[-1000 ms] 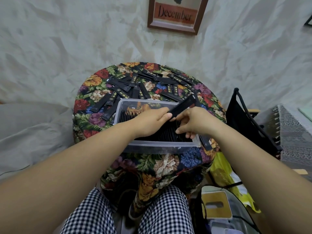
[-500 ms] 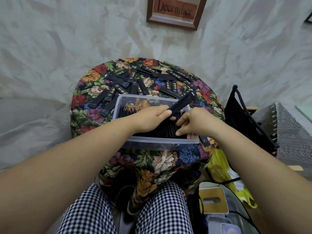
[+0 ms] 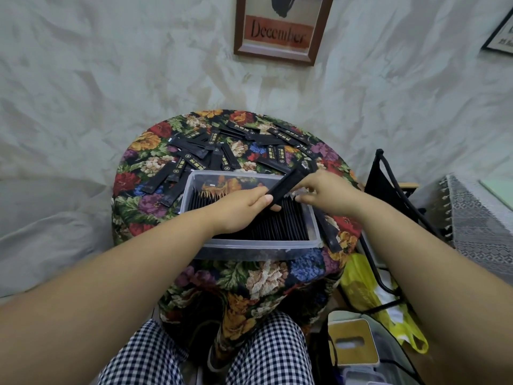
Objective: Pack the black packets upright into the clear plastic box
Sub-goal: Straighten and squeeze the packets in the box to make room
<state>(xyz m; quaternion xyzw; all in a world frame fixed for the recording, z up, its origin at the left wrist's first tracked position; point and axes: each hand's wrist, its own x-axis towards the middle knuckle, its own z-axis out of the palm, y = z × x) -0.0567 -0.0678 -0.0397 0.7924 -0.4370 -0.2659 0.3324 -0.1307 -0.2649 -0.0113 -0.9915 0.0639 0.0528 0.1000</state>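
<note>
A clear plastic box point(image 3: 258, 247) stands on a round table with a floral cloth point(image 3: 266, 276). Rows of black packets point(image 3: 280, 226) stand upright inside it. Over the box, a long black packet point(image 3: 286, 186) lies tilted between both hands. My left hand point(image 3: 238, 209) pinches its near end above the packed rows. My right hand point(image 3: 324, 191) holds it further along, fingers curled at the box's right side. Several loose black packets point(image 3: 227, 151) lie scattered on the cloth behind the box.
A black folding stand point(image 3: 388, 190) and a yellow bag point(image 3: 366, 290) sit right of the table. Another black packet point(image 3: 330, 234) lies on the cloth beside the box's right wall. A framed "December" picture point(image 3: 279, 31) hangs on the wall. Checked trousers point(image 3: 266, 351) show below.
Both hands stay over the box with the packet; the right hand has lifted slightly toward the box's far right corner. The camera view has tilted a little.
</note>
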